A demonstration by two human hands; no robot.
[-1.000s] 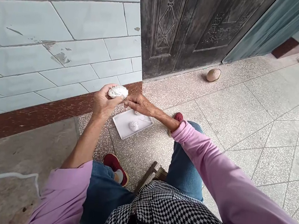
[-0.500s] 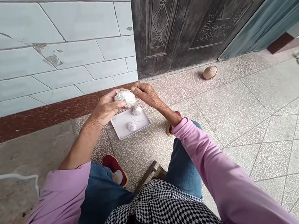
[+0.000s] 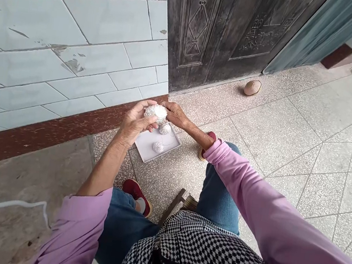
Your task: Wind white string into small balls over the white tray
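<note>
Three white, crinkled balls are grouped over and on a shallow white tray. The largest ball is held up just above the tray's top corner, and what it is made of is hard to tell. The left hand cups it from below and the side, with its fingers curled around it. The right hand comes in from the opposite side, its fingers pressed against the ball's far edge, so both hands have hold of it. Below them, a second ball sits at the tray's upper edge, and a third ball lies near the middle of the tray, with a thin thread trailing from it.

The tray lies on a speckled terrazzo floor, in front of a red shoe and just beside the other. Blue jeans, pink sleeves and a black-and-white checkered cloth fill the bottom of the view. Ahead stands a dark embossed door with raised characters too unclear to read. To its left is a pale blue tiled wall above a reddish-brown band. A small domed tan object sits on the floor near the door.
</note>
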